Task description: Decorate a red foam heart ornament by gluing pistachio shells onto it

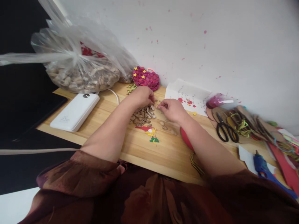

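Observation:
A small heap of brown nut shells point(142, 115) lies on the wooden table point(130, 149). My left hand point(142, 96) rests over the heap's far side with its fingers curled down onto the shells. My right hand point(171, 109) sits just to the right, fingertips pinched together on a shell at the heap's edge. A few loose shells point(166, 125) lie below my right hand. Small coloured paper cut-outs point(151, 133) in red, yellow and green lie in front of the heap.
A clear plastic bag of shells point(81, 73) stands at the back left beside a white power bank point(74, 112). A purple decorated disc point(145, 77) leans near the wall. White paper with red stars point(187, 97), black scissors point(225, 128), cardboard scraps and a blue glue gun point(265, 168) lie to the right.

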### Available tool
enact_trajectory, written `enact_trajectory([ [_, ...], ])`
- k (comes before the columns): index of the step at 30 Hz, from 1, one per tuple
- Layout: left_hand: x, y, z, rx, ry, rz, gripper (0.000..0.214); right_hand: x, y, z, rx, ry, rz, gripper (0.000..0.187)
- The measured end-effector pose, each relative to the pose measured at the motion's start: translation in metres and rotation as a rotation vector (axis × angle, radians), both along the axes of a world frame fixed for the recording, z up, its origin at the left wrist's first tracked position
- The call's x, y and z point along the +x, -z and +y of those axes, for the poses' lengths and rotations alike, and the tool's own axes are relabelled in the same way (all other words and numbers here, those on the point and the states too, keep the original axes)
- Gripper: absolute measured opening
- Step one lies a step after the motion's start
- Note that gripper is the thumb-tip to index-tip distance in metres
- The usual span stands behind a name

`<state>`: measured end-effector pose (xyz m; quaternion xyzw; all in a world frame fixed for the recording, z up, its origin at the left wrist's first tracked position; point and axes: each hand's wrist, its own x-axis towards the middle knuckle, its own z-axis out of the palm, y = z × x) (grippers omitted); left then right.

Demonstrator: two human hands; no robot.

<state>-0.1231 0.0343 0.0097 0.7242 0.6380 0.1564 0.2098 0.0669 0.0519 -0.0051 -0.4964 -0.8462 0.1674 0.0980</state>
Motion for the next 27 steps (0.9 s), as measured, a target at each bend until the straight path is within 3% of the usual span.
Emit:
enact_trajectory([
  [5, -0.001, 0.006, 0.002, -0.062, 0.069, 0.020, 0.022, -0.002, -0.002, 0.008, -0.117, 0.079, -0.029, 0.031],
  [11, -0.002, 0.008, 0.003, -0.078, 0.032, -0.007, 0.026, -0.003, -0.002, 0.003, -0.023, 0.124, -0.021, 0.019],
  [14, -0.001, 0.005, 0.003, -0.045, 0.015, 0.038, 0.024, -0.004, -0.003, -0.004, 0.042, 0.079, 0.023, 0.009],
  [18, -0.001, 0.003, 0.001, -0.049, 0.019, 0.107, 0.024, -0.006, -0.001, -0.010, 0.115, -0.192, 0.026, 0.024],
  [20, -0.001, 0.002, 0.001, -0.066, 0.025, 0.134, 0.027, -0.008, 0.002, -0.011, 0.148, -0.251, -0.008, 0.031],
  [27, 0.000, 0.003, 0.002, -0.069, 0.017, 0.158, 0.027, -0.012, 0.007, -0.006, 0.079, -0.113, 0.006, 0.024],
])
